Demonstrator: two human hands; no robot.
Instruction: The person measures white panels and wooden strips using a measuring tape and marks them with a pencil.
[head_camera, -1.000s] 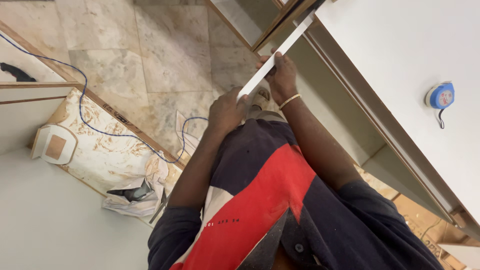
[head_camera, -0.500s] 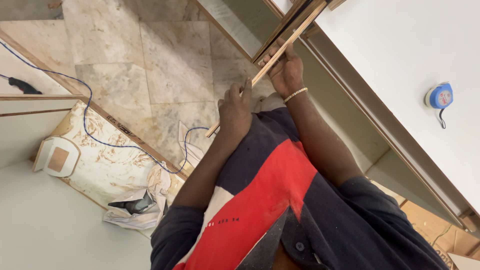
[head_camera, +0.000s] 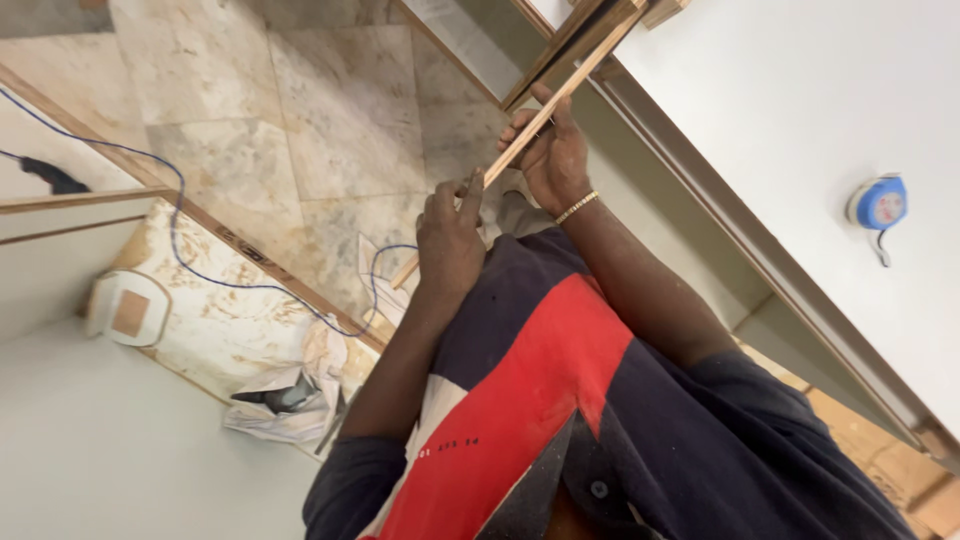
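Both hands grip thin wooden strip (head_camera: 520, 150), centre frame | left hand (head_camera: 450, 240) closed lower | right hand (head_camera: 552, 150) closed higher | strip's top end against white panel's (head_camera: 800, 110) edge, not yet released

One head-worn camera looks steeply down the person's own chest, close on the shirt (head_camera: 560, 400) and both hands, with the tiled floor (head_camera: 300, 130) beyond and a white panel (head_camera: 800, 120) along the right.
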